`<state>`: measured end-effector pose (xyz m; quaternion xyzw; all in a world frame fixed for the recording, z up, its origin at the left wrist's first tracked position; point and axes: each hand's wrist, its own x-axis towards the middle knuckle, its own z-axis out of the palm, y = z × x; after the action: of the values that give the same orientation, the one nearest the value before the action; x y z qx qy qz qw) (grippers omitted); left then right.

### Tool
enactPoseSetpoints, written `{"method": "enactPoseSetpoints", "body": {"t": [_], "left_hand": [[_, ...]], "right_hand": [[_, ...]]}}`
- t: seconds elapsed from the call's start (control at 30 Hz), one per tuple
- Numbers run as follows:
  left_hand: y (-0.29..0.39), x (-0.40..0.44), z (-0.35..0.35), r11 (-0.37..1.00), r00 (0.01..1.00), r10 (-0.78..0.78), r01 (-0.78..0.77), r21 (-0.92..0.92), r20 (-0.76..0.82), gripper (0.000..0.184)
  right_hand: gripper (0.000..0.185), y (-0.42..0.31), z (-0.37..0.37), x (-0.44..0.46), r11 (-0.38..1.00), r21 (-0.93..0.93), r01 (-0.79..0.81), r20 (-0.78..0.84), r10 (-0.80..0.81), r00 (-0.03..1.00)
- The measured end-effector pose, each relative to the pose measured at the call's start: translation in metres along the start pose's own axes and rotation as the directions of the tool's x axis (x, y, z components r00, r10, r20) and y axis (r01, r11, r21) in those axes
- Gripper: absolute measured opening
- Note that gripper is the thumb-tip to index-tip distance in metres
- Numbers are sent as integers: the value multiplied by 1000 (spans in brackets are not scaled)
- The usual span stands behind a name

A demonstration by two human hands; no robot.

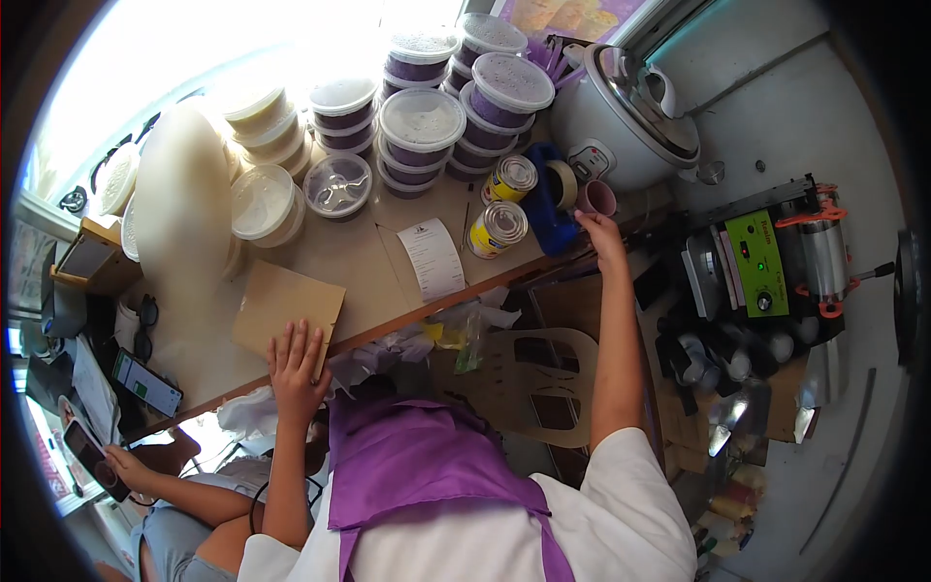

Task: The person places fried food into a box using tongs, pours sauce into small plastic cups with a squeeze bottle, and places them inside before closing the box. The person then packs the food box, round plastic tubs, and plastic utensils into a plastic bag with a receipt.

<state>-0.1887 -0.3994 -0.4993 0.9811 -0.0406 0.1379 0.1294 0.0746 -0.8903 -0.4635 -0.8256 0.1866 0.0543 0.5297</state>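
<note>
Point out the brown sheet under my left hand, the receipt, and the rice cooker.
Brown sheet (288, 301): head view, bare middle of its upper face.
Receipt (432, 259): head view, middle of the printed paper.
Rice cooker (595, 114): head view, side of its white body.

Gap between brown sheet (281, 299) and receipt (432, 262); cans (497, 231) stand between receipt and cup (599, 197).

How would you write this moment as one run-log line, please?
Left hand: flat on brown cardboard | Right hand: at pink cup, grip unclear | On table: receipt, two cans, stacked lidded tubs
</note>
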Motion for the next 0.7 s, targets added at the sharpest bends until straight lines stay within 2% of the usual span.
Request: {"method": "enactPoseSetpoints", "body": {"t": [0.07, 0.17, 0.27, 0.37, 0.43, 0.5, 0.53, 0.57, 0.6, 0.63, 0.67, 0.7], "left_hand": [[1, 1, 0, 1000, 1000, 3, -3, -3, -13, 60], [4, 7, 3, 1000, 999, -9, 8, -6, -42, 57], [5, 11, 13, 1000, 996, -14, 14, 6, -88, 55], [11, 18, 22, 999, 992, -30, 32, 14, -122, 54], [14, 19, 23, 999, 995, -48, 47, -8, -90, 58], [7, 12, 27, 997, 994, -71, 69, -23, -82, 63], [7, 11, 23, 995, 994, -85, 80, -63, -73, 62], [8, 10, 23, 995, 992, -84, 79, -60, -91, 61], [6, 9, 26, 992, 990, -81, 69, -107, -115, 62], [6, 4, 27, 994, 987, -80, 69, -81, -137, 61], [5, 6, 30, 995, 985, -74, 63, -72, -157, 60], [3, 8, 30, 995, 978, -79, 67, -69, -195, 59]], "right_hand": [[31, -3, -4, -1, 999, 1, 49, 30, -49, 998], [28, -8, -20, -25, 995, 69, 73, -23, -72, 997], [24, 7, -29, -42, 998, 7, -60, 6, 60, 998], [27, 31, -23, -40, 988, 141, -67, 85, 56, 995], [27, 51, -22, -28, 996, 75, -42, 45, 39, 998], [23, 69, -15, -13, 994, 103, 26, 11, -28, 1000], [21, 82, -16, 1, 994, 29, 101, -45, -100, 994], [22, 97, -21, 10, 938, -206, 278, -90, -301, 949], [22, 139, -37, 28, 857, -448, 254, -139, -347, 927], [22, 166, -41, 27, 890, -418, 184, -172, -276, 945], [23, 260, -68, 82, 960, -124, 252, -105, -265, 959], [23, 228, -64, 42, 976, -190, 107, -29, -114, 993]]}}
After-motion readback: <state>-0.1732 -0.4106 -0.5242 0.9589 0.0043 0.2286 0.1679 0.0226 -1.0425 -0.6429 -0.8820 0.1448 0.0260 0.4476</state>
